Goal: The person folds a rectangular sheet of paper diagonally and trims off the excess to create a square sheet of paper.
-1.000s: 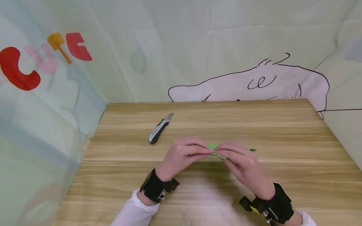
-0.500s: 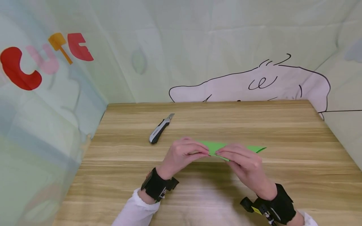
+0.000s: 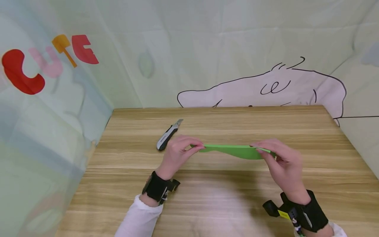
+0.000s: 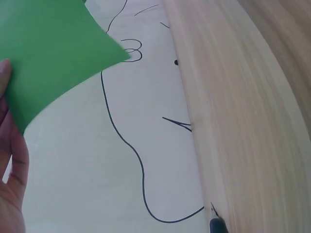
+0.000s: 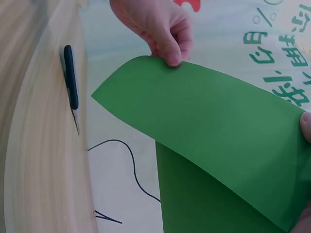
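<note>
A sheet of green paper (image 3: 237, 151) is held up above the table, seen nearly edge-on from the head. My left hand (image 3: 179, 153) pinches its top edge at the left end, between thumb and fingers. Near the right end, my right hand (image 3: 284, 161) pinches the same edge. From the right wrist, the paper (image 5: 204, 107) appears doubled over, one flap hanging in front of another layer; the left hand (image 5: 160, 24) grips the top edge there. The left wrist view shows a corner of the paper (image 4: 53, 53) hanging free.
A utility knife (image 3: 167, 136) with its blade out lies on the wooden table (image 3: 213, 204), just beyond my left hand. Behind and to the left hangs a printed cloth backdrop (image 3: 222, 49). Black camera straps (image 3: 157, 186) wrap both wrists.
My hands have moved apart along the paper, left hand leftward and slightly up, right hand to the right. The paper's long edge is now stretched between them. The utility knife has stayed put.
</note>
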